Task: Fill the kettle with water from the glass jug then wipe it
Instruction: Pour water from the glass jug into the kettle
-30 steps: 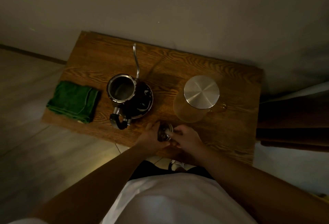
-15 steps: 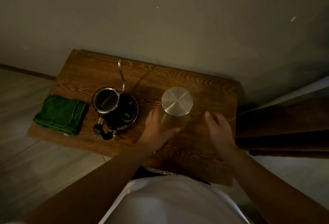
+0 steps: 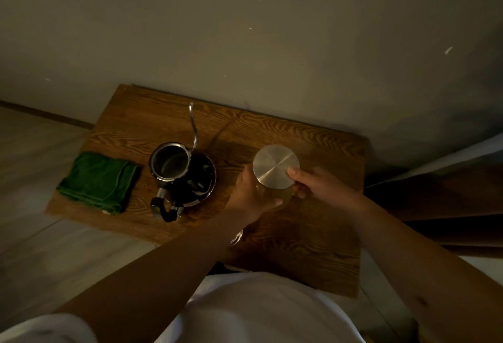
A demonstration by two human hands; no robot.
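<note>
Hands, left hand and right hand, clasp the round glass jug under its brushed-metal disc lid.

cloth left of kettle, jug right, on table

The kettle is black with a thin gooseneck spout reaching toward the surface's far edge; it stands upright, its lid off and mouth open, handle toward the near edge. The glass jug, capped by a round brushed-metal lid, stands upright mid-surface. A folded green cloth lies flat at the left edge.
</note>
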